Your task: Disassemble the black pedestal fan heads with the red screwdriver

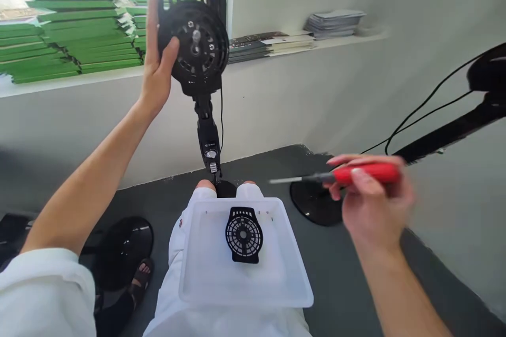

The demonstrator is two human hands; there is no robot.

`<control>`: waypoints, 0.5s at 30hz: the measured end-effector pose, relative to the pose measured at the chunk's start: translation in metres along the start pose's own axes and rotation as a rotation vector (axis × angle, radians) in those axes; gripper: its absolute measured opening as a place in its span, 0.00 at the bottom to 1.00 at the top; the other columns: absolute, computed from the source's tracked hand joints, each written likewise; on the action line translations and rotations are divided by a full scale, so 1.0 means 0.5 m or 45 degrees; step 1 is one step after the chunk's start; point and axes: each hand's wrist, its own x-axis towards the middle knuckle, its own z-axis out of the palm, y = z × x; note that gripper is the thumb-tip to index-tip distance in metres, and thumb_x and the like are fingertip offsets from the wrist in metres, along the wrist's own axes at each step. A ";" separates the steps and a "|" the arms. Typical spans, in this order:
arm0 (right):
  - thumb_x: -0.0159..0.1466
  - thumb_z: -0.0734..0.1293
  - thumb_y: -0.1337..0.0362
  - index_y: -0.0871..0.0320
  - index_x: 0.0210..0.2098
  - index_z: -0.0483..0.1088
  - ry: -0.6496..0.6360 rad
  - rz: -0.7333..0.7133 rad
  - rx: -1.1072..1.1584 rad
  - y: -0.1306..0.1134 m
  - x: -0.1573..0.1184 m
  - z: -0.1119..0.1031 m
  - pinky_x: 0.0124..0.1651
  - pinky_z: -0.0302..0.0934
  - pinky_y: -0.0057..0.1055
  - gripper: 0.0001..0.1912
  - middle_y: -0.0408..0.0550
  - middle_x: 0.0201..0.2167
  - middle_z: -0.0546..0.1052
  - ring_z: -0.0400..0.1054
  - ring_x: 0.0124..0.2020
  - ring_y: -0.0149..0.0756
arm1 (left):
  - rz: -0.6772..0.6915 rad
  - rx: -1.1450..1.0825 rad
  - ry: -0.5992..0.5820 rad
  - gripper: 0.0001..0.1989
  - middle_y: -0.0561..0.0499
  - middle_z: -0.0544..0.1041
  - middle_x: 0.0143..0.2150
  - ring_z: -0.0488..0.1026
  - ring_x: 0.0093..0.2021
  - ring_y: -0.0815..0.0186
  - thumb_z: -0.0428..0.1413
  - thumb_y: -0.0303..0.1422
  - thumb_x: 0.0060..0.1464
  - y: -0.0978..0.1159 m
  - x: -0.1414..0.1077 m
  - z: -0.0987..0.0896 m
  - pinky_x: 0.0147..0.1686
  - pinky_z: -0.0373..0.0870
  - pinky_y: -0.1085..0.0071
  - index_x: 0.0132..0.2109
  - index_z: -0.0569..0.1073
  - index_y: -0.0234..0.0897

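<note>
My left hand [160, 63] grips the left edge of a black fan motor housing [197, 68], its thumb on the front face and its fingers behind. The housing sits on top of an upright black fan stand [208, 137], with a pale shaft at its centre. Out to the right, my right hand [375, 205] is closed around a screwdriver [367, 172] with a red handle. Its shank points left, apart from the fan, and the hand is slightly blurred. On my lap rests a white plastic tray [245, 287] holding a round black slotted cover [244, 236] and several tiny screws [267, 212].
Stacked green sheets [79, 21] stand outside the window on the left. Papers [334, 23] lie along the wall ledge. Another black stand [446, 131] with cables leans at right. Round black bases [124, 253] rest on the dark floor, near a sandalled foot [141, 276].
</note>
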 end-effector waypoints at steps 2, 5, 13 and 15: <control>0.57 0.73 0.55 0.53 0.31 0.67 -0.008 0.323 0.032 0.087 -0.051 -0.024 0.15 0.54 0.27 0.13 0.43 0.23 0.76 0.66 0.20 0.32 | 0.136 0.068 0.061 0.32 0.73 0.57 0.73 0.44 0.78 0.66 0.49 0.59 0.63 0.000 -0.032 0.002 0.79 0.41 0.65 0.69 0.57 0.54; 0.60 0.72 0.50 0.54 0.33 0.65 -0.118 0.564 0.041 0.164 -0.109 -0.029 0.15 0.55 0.25 0.16 0.41 0.21 0.75 0.63 0.16 0.29 | 0.201 0.145 0.149 0.30 0.73 0.58 0.73 0.43 0.78 0.63 0.49 0.56 0.65 0.020 -0.056 0.014 0.80 0.41 0.62 0.68 0.58 0.54; 0.63 0.71 0.55 0.51 0.39 0.71 -0.083 -0.057 -0.111 0.035 0.002 0.014 0.37 0.75 0.34 0.10 0.46 0.40 0.82 0.77 0.28 0.34 | -0.158 -0.118 0.061 0.23 0.52 0.76 0.61 0.71 0.63 0.57 0.55 0.51 0.63 0.079 0.025 0.052 0.66 0.66 0.57 0.60 0.72 0.48; 0.62 0.71 0.56 0.51 0.39 0.71 -0.044 -0.306 -0.057 -0.021 0.061 0.033 0.38 0.77 0.41 0.09 0.48 0.42 0.82 0.78 0.29 0.40 | -0.273 -0.262 -0.078 0.24 0.50 0.78 0.59 0.74 0.59 0.56 0.59 0.49 0.61 0.085 0.062 0.062 0.59 0.72 0.59 0.60 0.72 0.47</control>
